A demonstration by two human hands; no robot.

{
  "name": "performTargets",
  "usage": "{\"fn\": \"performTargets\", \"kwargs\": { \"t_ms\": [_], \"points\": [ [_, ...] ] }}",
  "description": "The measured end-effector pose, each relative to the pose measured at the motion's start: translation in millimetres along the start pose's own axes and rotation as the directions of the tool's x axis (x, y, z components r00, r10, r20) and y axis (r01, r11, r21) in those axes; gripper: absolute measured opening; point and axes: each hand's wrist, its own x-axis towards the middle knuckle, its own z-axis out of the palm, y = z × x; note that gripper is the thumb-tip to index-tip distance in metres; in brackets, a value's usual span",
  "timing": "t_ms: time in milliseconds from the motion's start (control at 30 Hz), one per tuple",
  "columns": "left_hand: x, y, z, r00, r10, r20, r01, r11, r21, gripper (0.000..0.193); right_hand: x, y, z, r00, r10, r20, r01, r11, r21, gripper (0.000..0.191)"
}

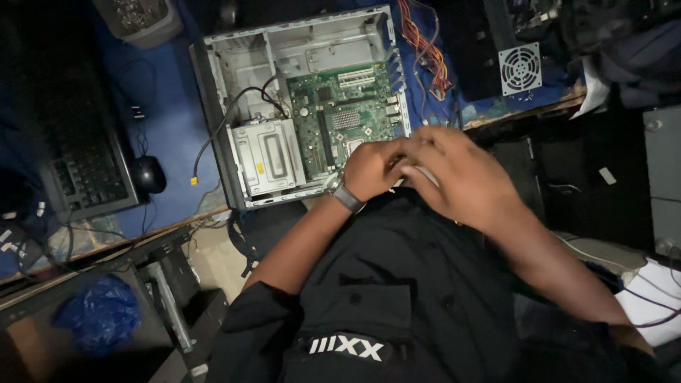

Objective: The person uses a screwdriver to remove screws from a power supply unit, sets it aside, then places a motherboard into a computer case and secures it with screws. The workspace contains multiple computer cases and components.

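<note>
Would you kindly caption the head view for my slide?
Both hands, left and right, meet at an open computer case exposing its green motherboard.

green motherboard (344,113) inside a pale grey computer case (312,39); silver drive cage (268,156) at its eight o'clock; black keyboard (81,152) and black mouse (150,174) on a blue table cover (170,92); orange-red wires (425,50) at one o'clock; blue plastic bag (99,315) at seven o'clock.

- A black computer keyboard (81,159) lies at the left on the blue-covered counter (167,99).
- A black rounded mouse (149,174) sits just beside it.
- A square grey fan grille (520,69) rests at the upper right.
- A crumpled blue plastic bag (99,315) lies below the counter.
</note>
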Motion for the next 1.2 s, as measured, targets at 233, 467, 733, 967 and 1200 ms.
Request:
{"fn": "performTargets", "kwargs": {
  "t_ms": [233, 467, 733, 967, 1200],
  "points": [
    [3.5, 28.6, -9.6, 0.994, 0.111, 0.002, -0.11, 0.988, -0.11, 0.038, -5.4, 8.3, 2.5, 0.882, 0.373, 0.287, -0.241, 0.882, -0.404, 0.035],
    [14.0, 43.0, -30.6, 0.979, -0.101, 0.175, 0.126, 0.982, -0.141, 0.051, -6.7, 1.3, -17.2, 0.991, -0.119, 0.061, 0.125, 0.985, -0.122, 0.027],
    [16.8, 43.1, -20.4, 0.99, 0.14, 0.005, -0.139, 0.988, -0.073, 0.04, -5.5, 12.0, 0.3, 0.92, 0.313, 0.237, -0.198, 0.89, -0.41, 0.033],
    [12.0, 42.3, -23.3, 0.984, -0.017, 0.175, 0.075, 0.941, -0.329, 0.048, -1.7, -6.8, -23.1, 0.993, -0.02, 0.12, 0.039, 0.987, -0.157, 0.03],
    [12.2, 36.1, -11.9, 1.0, -0.004, -0.012, 0.003, 0.992, -0.124, 0.042, 12.2, 0.5, -11.5, 0.803, 0.416, 0.427, -0.173, 0.848, -0.501, 0.04]
  ]
}}
